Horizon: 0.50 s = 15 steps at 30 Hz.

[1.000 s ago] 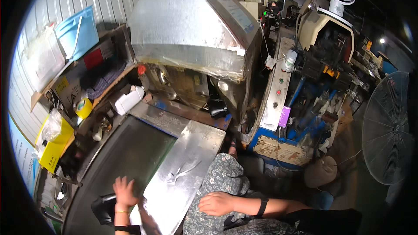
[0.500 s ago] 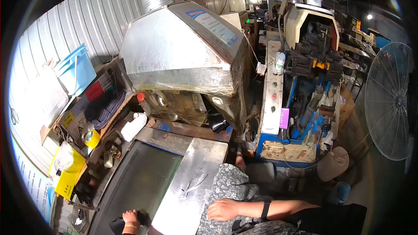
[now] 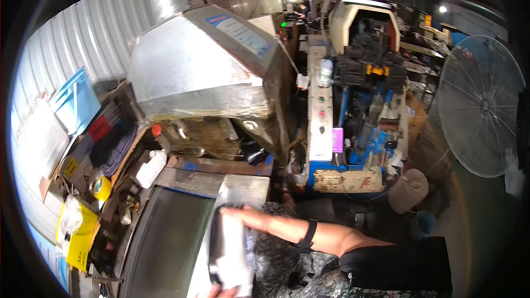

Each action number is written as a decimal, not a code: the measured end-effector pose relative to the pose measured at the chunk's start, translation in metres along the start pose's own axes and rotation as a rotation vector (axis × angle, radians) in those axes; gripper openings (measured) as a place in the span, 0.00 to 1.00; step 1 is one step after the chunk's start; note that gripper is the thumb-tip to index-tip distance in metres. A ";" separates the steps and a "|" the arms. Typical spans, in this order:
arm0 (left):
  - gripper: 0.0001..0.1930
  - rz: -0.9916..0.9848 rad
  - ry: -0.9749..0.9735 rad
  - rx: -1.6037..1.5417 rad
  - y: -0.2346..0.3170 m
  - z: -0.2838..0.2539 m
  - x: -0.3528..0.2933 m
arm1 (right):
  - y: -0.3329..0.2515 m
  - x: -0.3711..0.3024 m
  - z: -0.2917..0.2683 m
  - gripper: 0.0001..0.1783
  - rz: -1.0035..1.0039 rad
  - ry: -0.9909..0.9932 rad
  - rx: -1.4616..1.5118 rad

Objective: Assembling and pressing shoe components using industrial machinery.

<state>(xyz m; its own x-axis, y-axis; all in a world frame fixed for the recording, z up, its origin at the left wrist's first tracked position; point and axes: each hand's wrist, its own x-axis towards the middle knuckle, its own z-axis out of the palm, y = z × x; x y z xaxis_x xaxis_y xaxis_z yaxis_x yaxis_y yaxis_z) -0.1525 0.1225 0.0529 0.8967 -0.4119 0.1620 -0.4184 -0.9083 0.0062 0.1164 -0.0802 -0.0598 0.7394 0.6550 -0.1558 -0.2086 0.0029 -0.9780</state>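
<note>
A long black-and-white piece (image 3: 231,254), smeared by motion, stands out over the metal plate in front of me; its exact kind cannot be told. My right hand (image 3: 238,216) reaches in from the right and grips its far end. The fingers of my left hand (image 3: 222,291) close on its near end at the lower edge, with the rest of that hand cut off. Under the piece lies the pale metal plate (image 3: 243,186), beside a dark conveyor belt (image 3: 171,237).
A metal hood (image 3: 187,66) rises beyond the belt. Left of it, a cluttered shelf holds yellow tape (image 3: 102,188) and a white jug (image 3: 150,168). A blue-framed machine (image 3: 348,181) stands to the right, near a large fan (image 3: 485,105). Patterned fabric (image 3: 276,248) covers my lap.
My left hand has come right from the belt, where it held something dark. My right hand has left my lap and taken the piece's far end. The view has shifted.
</note>
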 end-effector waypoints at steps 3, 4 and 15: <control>0.36 0.288 0.215 -0.557 0.030 0.027 0.065 | -0.010 -0.034 -0.020 0.24 -0.288 0.292 -0.015; 0.44 0.176 0.373 -0.593 0.040 0.047 0.092 | -0.008 -0.054 -0.023 0.24 -0.217 0.329 -0.079; 0.53 -0.221 0.262 -1.329 0.049 0.146 0.149 | -0.030 -0.129 -0.044 0.28 -0.545 -0.170 -0.809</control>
<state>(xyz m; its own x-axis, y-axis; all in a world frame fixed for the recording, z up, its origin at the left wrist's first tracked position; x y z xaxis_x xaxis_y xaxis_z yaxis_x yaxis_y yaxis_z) -0.0190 0.0057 -0.0664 0.9710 -0.1083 0.2133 -0.2272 -0.1374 0.9641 0.0554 -0.1978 -0.0163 0.4892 0.8177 0.3034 0.6797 -0.1394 -0.7201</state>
